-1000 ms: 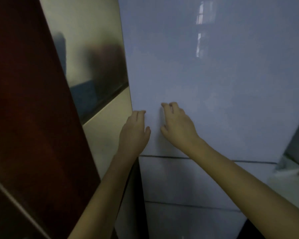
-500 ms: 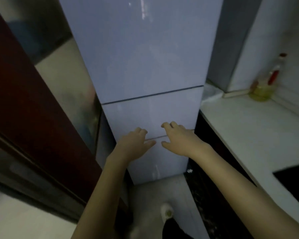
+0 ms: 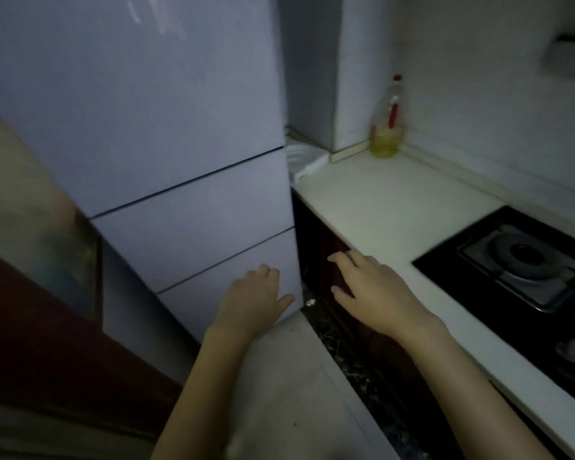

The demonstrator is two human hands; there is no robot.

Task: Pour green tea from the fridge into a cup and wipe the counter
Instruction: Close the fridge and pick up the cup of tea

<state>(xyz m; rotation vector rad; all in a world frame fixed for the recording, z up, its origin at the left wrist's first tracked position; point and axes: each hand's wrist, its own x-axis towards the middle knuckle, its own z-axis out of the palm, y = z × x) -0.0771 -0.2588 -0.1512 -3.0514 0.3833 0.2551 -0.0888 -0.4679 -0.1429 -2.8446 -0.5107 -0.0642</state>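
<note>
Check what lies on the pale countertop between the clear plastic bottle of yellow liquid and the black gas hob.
Nothing: the head view shows only bare countertop between the bottle and the hob.

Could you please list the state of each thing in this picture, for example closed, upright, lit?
fridge: upper door and both lower drawers closed.
bottle: upright on the counter, red cap on, partly filled with yellow liquid.
gas stove: no flame visible.
left hand: open, holds nothing, in front of the lowest drawer.
right hand: open, holds nothing.
</note>
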